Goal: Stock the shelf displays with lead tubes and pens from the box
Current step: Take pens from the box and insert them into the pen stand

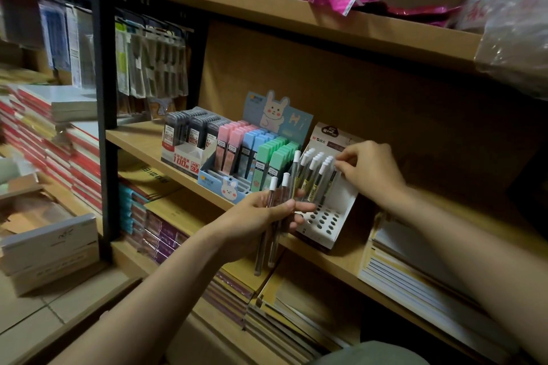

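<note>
My left hand point(261, 216) grips a small bunch of clear lead tubes point(274, 210) with white caps, held upright in front of the shelf edge. A white cardboard display point(332, 216) with rows of round holes stands on the middle shelf; several capped tubes point(314, 169) stand in its back rows, and its front holes are empty. My right hand point(367, 169) reaches over the display's back right, fingertips pinching at a tube there; the tube itself is mostly hidden.
Left of the white display stand a bunny display point(252, 157) of pink, blue and green lead cases and a box of dark lead cases point(189, 133). Notebooks fill the shelf below. Plastic bags lie on the top shelf point(296, 15). Book stacks sit at left.
</note>
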Demonstrator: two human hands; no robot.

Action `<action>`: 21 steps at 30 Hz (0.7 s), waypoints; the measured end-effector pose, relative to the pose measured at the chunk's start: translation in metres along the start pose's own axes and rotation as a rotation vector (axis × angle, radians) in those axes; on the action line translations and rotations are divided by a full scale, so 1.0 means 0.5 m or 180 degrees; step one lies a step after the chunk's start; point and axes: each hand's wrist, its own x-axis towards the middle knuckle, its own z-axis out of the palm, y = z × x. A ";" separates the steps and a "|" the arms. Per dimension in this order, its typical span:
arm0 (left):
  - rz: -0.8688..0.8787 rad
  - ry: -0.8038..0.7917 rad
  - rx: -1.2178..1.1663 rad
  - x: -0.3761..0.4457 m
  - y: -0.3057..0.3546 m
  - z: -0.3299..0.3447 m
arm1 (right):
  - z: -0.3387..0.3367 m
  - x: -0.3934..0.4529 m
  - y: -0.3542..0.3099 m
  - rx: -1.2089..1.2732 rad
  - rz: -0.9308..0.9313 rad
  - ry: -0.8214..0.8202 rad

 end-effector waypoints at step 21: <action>-0.0194 -0.0312 -0.0259 -0.009 0.006 0.002 | -0.053 -0.052 -0.082 0.2727 0.0331 -0.0869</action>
